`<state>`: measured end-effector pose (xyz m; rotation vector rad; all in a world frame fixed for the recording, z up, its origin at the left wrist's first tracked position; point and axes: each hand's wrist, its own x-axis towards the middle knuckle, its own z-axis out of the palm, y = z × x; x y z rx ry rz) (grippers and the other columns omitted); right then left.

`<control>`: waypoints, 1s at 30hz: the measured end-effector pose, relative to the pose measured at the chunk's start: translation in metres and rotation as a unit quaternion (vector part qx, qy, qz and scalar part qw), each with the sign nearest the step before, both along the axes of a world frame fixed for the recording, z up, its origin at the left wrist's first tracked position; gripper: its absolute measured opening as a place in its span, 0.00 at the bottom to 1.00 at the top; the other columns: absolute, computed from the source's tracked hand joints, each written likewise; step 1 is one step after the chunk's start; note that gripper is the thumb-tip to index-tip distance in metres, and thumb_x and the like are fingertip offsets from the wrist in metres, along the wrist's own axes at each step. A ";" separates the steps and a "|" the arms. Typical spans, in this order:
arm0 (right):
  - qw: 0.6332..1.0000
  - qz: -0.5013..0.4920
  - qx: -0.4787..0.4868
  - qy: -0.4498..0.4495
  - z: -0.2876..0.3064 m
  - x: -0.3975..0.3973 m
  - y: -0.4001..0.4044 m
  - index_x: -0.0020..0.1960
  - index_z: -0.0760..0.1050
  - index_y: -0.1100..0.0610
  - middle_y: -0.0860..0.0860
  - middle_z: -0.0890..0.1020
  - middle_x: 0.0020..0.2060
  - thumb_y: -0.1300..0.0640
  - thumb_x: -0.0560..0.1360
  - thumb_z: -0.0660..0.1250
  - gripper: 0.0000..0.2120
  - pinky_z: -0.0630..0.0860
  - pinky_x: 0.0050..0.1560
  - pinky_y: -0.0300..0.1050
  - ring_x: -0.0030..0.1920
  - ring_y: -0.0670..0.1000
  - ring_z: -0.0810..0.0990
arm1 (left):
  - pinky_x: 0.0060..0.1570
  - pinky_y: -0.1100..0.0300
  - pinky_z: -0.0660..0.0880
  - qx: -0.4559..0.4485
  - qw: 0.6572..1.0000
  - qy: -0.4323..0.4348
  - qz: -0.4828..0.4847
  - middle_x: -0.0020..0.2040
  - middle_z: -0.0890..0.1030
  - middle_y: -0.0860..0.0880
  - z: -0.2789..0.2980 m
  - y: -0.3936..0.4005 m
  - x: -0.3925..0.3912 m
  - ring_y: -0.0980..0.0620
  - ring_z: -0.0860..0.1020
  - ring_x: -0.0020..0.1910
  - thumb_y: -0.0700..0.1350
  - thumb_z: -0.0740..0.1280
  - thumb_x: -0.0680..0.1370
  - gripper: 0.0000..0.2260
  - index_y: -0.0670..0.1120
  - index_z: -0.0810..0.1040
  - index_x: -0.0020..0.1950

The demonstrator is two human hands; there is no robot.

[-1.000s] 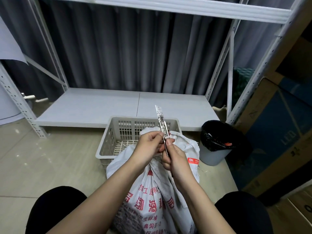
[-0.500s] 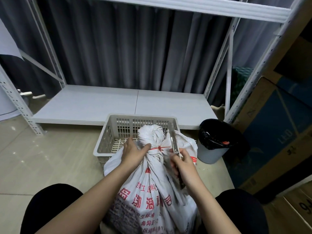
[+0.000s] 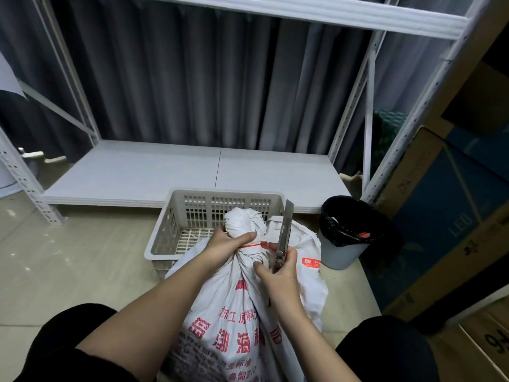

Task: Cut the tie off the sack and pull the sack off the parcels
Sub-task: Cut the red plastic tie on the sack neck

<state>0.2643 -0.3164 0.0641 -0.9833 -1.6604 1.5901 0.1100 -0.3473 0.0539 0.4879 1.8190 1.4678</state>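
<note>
A white woven sack with red print stands between my knees, its bunched neck bound by a thin red tie. My left hand grips the neck just below the tie. My right hand holds a metal utility knife, blade pointing up, right beside the tie on its right. The parcels inside the sack are hidden.
A white plastic basket sits on the floor behind the sack. A grey bin with a black liner stands to the right. A low white shelf board and rack posts lie beyond; cardboard boxes line the right side.
Both hands came down from in front of me to the sack's neck. The left hand took hold below the tie and the knife moved in beside the tie.
</note>
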 end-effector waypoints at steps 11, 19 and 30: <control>1.000 -0.007 0.011 -0.022 -0.013 -0.010 -0.005 0.57 0.62 0.53 0.43 0.76 0.49 0.55 0.65 0.79 0.30 0.72 0.51 0.38 0.49 0.44 0.78 | 0.58 0.51 0.76 -0.277 0.937 0.212 0.015 0.62 0.79 0.47 0.025 -0.010 -0.007 0.44 0.79 0.58 0.81 0.62 0.47 0.56 0.46 0.74 0.65; 0.999 -0.051 -0.015 -0.006 -0.030 -0.026 -0.008 0.56 0.62 0.52 0.44 0.76 0.48 0.57 0.65 0.78 0.30 0.72 0.51 0.42 0.50 0.49 0.78 | 0.59 0.59 0.74 -0.099 0.988 0.031 -0.112 0.59 0.82 0.50 0.022 -0.030 -0.023 0.54 0.81 0.54 0.66 0.71 0.66 0.33 0.46 0.78 0.63; 0.998 -0.019 -0.030 0.043 -0.035 -0.039 0.006 0.60 0.62 0.52 0.47 0.76 0.51 0.65 0.67 0.76 0.29 0.74 0.50 0.31 0.48 0.42 0.77 | 0.49 0.60 0.77 0.009 0.999 -0.024 0.019 0.51 0.81 0.48 -0.002 -0.022 -0.020 0.51 0.80 0.49 0.42 0.74 0.72 0.16 0.46 0.72 0.56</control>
